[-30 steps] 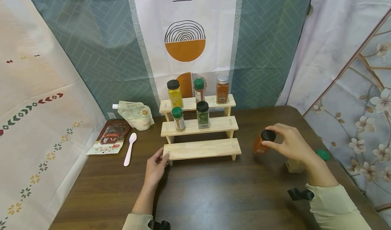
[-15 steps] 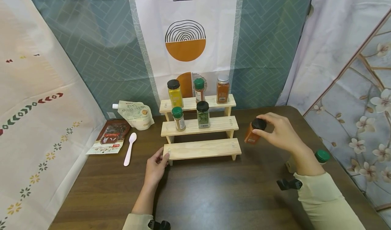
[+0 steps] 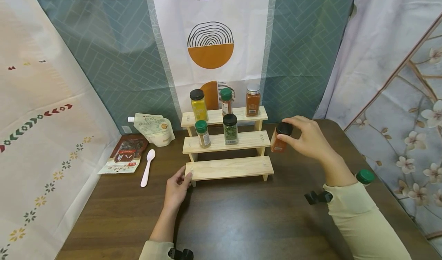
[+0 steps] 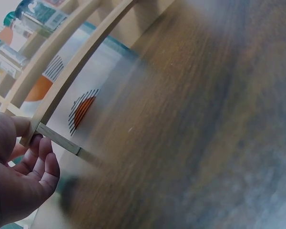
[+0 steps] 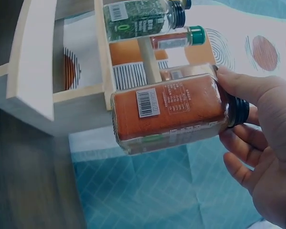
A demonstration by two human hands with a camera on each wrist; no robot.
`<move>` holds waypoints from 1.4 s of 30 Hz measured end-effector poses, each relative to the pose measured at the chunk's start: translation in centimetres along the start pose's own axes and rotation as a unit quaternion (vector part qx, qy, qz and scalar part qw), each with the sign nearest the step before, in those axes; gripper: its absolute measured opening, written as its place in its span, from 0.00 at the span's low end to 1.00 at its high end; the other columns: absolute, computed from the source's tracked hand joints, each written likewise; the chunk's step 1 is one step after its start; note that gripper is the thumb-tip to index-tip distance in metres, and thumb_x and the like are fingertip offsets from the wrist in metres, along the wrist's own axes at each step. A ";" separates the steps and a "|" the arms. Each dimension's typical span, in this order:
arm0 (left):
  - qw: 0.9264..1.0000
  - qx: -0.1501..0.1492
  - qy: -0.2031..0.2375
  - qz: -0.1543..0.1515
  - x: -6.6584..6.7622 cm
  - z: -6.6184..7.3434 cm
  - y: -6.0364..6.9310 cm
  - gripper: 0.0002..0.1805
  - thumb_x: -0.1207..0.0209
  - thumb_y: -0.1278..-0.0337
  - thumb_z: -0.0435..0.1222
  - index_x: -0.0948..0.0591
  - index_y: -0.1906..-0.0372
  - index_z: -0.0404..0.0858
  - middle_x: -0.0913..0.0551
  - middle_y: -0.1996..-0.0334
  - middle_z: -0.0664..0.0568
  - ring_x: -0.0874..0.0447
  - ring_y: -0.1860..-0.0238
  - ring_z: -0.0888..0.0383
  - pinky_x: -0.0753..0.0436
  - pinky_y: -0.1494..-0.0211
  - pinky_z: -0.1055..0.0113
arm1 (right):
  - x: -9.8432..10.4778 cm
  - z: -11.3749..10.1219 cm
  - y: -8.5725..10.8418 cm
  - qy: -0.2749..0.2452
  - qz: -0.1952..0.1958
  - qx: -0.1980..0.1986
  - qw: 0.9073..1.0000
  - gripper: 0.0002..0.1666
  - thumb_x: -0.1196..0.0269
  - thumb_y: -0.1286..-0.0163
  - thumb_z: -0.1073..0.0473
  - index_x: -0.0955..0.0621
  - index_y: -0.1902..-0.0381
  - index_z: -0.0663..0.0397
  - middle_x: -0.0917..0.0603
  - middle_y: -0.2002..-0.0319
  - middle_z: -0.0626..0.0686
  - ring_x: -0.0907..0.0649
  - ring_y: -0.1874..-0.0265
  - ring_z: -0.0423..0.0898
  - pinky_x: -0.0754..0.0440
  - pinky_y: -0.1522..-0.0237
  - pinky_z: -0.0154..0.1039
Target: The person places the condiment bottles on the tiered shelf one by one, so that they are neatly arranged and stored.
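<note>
My right hand pinches the black cap of a spice jar filled with orange-red powder. The jar is off the table, slightly tilted, beside the right end of the middle tier. My left hand grips the left end of the bottom tier of a three-step wooden rack, thumb on top in the left wrist view. On the middle tier stand a green-capped jar and a black-capped jar of green herbs. The top tier bears a yellow jar, a green-capped jar and a silver-capped orange jar.
At the left lie a white spoon, a dark red packet and a cream spouted pouch. Another green-capped container stands at the right, partly hidden behind my right forearm. Cloth hangs behind the brown table.
My right hand has carried the orange-red spice jar left and upward in the head view, towards the rack's middle tier. My left hand has stayed on the rack.
</note>
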State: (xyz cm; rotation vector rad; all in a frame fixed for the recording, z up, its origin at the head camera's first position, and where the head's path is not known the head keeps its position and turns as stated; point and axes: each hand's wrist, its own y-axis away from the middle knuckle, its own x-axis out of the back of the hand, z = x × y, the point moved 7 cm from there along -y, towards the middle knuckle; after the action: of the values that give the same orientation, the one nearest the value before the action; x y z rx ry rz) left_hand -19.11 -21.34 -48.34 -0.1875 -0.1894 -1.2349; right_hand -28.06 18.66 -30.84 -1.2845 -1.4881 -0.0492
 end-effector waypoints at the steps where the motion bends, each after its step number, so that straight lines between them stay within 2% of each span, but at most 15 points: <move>1: 1.000 0.001 0.000 0.001 0.0 -0.1 -0.1 0.24 0.39 0.30 0.32 0.25 0.34 0.26 0.22 0.68 0.44 0.21 0.71 0.60 0.19 0.66 0.73 | 0.0 -0.1 -0.3 0.000 0.001 0.002 1.000 0.27 0.22 0.43 0.60 0.16 0.48 0.65 0.14 0.57 0.60 0.16 0.56 0.58 0.20 0.56 0.56; 2: 1.000 0.003 -0.002 0.002 0.0 -0.1 -0.1 0.24 0.38 0.31 0.31 0.25 0.34 0.26 0.23 0.68 0.44 0.21 0.71 0.60 0.19 0.66 0.73 | 0.0 -0.3 -0.5 -0.001 0.003 0.006 1.000 0.27 0.22 0.43 0.60 0.16 0.48 0.64 0.14 0.57 0.60 0.17 0.56 0.58 0.20 0.56 0.57; 4: 1.000 0.002 -0.001 0.004 -0.2 -1.2 -0.6 0.24 0.38 0.30 0.32 0.25 0.34 0.26 0.23 0.68 0.46 0.22 0.71 0.61 0.20 0.67 0.74 | -0.2 -0.6 -1.0 -0.006 0.004 0.012 1.000 0.26 0.22 0.43 0.60 0.16 0.48 0.65 0.14 0.56 0.60 0.17 0.56 0.59 0.20 0.56 0.57; 11: 1.000 0.001 -0.010 0.003 -0.3 -1.1 -0.8 0.24 0.39 0.30 0.31 0.26 0.34 0.24 0.23 0.69 0.45 0.20 0.70 0.57 0.20 0.67 0.74 | -1.5 -0.9 -2.7 -0.017 -0.012 0.019 1.000 0.28 0.23 0.41 0.59 0.17 0.45 0.66 0.15 0.54 0.61 0.17 0.55 0.59 0.21 0.53 0.57; 18: 1.000 -0.011 -0.009 0.010 -0.2 -1.0 -0.6 0.24 0.37 0.31 0.33 0.23 0.35 0.28 0.22 0.68 0.44 0.20 0.71 0.58 0.20 0.67 0.74 | -2.9 -1.3 -4.4 -0.024 -0.046 0.000 0.999 0.30 0.26 0.37 0.55 0.19 0.42 0.66 0.16 0.51 0.61 0.19 0.49 0.62 0.32 0.40 0.65; 22: 1.000 -0.009 -0.007 0.010 -0.2 -1.1 -0.5 0.24 0.37 0.31 0.34 0.23 0.35 0.29 0.22 0.68 0.44 0.20 0.71 0.59 0.20 0.67 0.73 | -3.9 -1.4 -5.0 -0.029 -0.068 -0.008 0.997 0.31 0.26 0.36 0.54 0.20 0.40 0.66 0.17 0.50 0.62 0.19 0.49 0.61 0.28 0.42 0.63; 25: 1.000 -0.003 -0.009 0.008 -0.3 -1.1 -0.5 0.24 0.38 0.31 0.34 0.24 0.34 0.28 0.22 0.68 0.45 0.20 0.70 0.59 0.20 0.66 0.74 | -4.4 -1.5 -5.4 -0.032 -0.079 -0.009 0.996 0.31 0.27 0.35 0.54 0.20 0.39 0.65 0.17 0.48 0.63 0.19 0.50 0.61 0.23 0.47 0.60; 27: 1.000 0.001 -0.009 0.005 -0.3 -0.8 -0.3 0.24 0.38 0.31 0.33 0.24 0.34 0.27 0.23 0.68 0.45 0.20 0.69 0.57 0.20 0.66 0.73 | -4.7 -1.6 -5.6 -0.033 -0.085 -0.010 0.996 0.31 0.27 0.35 0.54 0.21 0.39 0.65 0.18 0.46 0.64 0.19 0.49 0.63 0.23 0.46 0.60; 34: 1.000 -0.005 -0.015 -0.002 0.0 2.8 1.2 0.23 0.40 0.31 0.28 0.26 0.36 0.21 0.23 0.69 0.42 0.19 0.68 0.51 0.18 0.65 0.69 | -5.3 -1.3 -5.8 -0.025 -0.105 -0.030 0.994 0.33 0.29 0.32 0.53 0.23 0.35 0.64 0.24 0.37 0.68 0.27 0.36 0.67 0.32 0.35 0.66; 38: 1.000 -0.008 -0.016 0.000 0.1 3.5 1.5 0.23 0.40 0.31 0.28 0.26 0.36 0.20 0.23 0.69 0.43 0.19 0.69 0.53 0.18 0.65 0.70 | -5.1 -1.2 -5.7 -0.025 -0.094 -0.029 0.995 0.33 0.30 0.32 0.53 0.24 0.34 0.64 0.22 0.39 0.66 0.22 0.43 0.63 0.28 0.41 0.63; 42: 1.000 -0.015 -0.011 0.000 0.2 3.4 1.4 0.23 0.40 0.31 0.28 0.26 0.37 0.19 0.23 0.70 0.43 0.20 0.70 0.55 0.19 0.67 0.71 | -4.5 -1.0 -5.2 -0.033 -0.060 -0.017 0.998 0.32 0.29 0.33 0.55 0.23 0.36 0.66 0.19 0.46 0.63 0.20 0.52 0.60 0.24 0.49 0.58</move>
State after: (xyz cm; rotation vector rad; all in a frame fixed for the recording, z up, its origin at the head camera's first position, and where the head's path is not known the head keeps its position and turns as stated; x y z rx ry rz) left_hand -17.84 -20.27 -45.05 -0.2269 -0.1904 -1.2366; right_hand -32.01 12.97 -30.72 -1.2334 -1.6260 -0.1123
